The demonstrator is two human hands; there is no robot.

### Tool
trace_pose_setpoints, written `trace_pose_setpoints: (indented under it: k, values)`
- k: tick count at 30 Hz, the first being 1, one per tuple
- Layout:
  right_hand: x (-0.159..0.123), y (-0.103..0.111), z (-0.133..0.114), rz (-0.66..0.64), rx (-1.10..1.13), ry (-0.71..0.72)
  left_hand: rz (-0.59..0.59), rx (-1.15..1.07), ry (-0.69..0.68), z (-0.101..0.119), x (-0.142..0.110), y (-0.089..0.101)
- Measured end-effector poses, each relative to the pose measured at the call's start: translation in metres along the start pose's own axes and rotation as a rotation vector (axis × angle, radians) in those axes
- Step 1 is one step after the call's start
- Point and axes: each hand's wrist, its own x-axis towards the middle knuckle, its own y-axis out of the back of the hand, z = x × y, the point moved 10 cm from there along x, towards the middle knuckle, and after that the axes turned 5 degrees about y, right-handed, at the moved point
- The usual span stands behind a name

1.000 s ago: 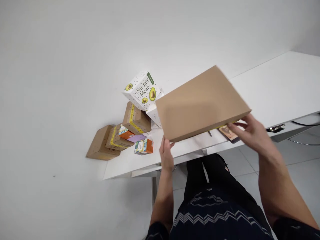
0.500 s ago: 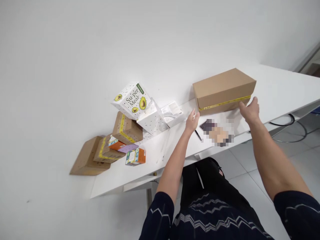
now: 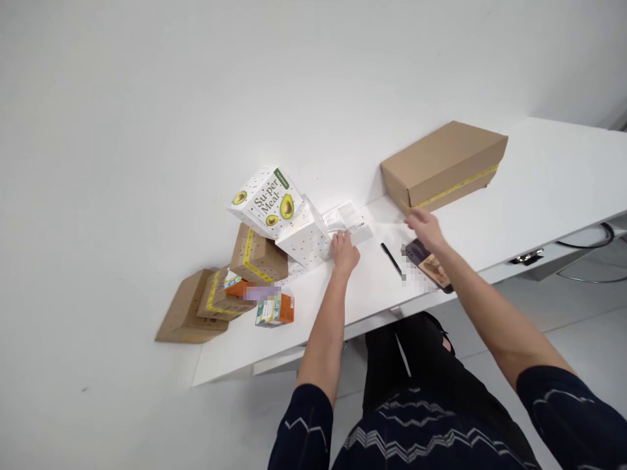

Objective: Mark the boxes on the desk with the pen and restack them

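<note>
My left hand [image 3: 345, 252] reaches to the back of the white table [image 3: 539, 189]. Its fingers are bent and pressed together on the near corner of a flat white packet [image 3: 351, 218], right beside a white dotted box [image 3: 302, 239]. My right hand [image 3: 424, 226] hovers with fingers stretched out, holding nothing, just above a dark phone [image 3: 430, 267] and in front of a large brown cardboard box [image 3: 443, 163] with a yellow tape line. A black pen [image 3: 390, 258] lies between my two hands.
A white box with avocado pictures [image 3: 267, 201] leans on the dotted box. To the left are brown boxes with yellow tape [image 3: 258, 256] [image 3: 215, 295], a plain brown box [image 3: 183, 308] and small orange packs [image 3: 275, 310]. A wall stands behind the table.
The large brown box, held up in both hands a second ago, now rests at the back of the table. Both hands left it; the left moved to the white packet, the right drew back over the phone.
</note>
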Motion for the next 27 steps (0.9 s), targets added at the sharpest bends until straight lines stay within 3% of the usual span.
trace_pose_setpoints:
  k: [1,4,6,8,15,19,24,27]
  values:
    - [-0.004,-0.028,-0.008,-0.112,-0.069,-0.032,0.003,0.003,-0.003,0.001,-0.001,0.0]
    - [-0.012,-0.086,-0.038,-0.235,-0.106,-0.037,0.015,0.015,-0.017,0.002,-0.005,0.002]
    - [-0.018,-0.111,-0.053,-0.276,-0.119,-0.034,0.032,0.012,-0.025,0.001,-0.012,0.003]
    - [-0.028,-0.121,-0.06,-0.288,-0.137,-0.03,0.064,-0.011,-0.04,-0.002,-0.021,0.004]
    - [-0.096,-0.102,-0.056,-0.302,-0.086,0.008,0.256,-0.175,-0.258,-0.006,-0.077,0.019]
    - [-0.143,-0.091,-0.055,-0.282,0.06,-0.025,0.316,-0.197,-0.259,-0.012,-0.125,0.032]
    - [-0.191,-0.072,-0.053,-0.333,0.209,-0.132,0.257,-0.203,-0.219,-0.011,-0.193,0.044]
    - [-0.198,-0.066,-0.049,-0.368,0.178,-0.186,0.283,-0.354,-0.132,-0.03,-0.207,0.058]
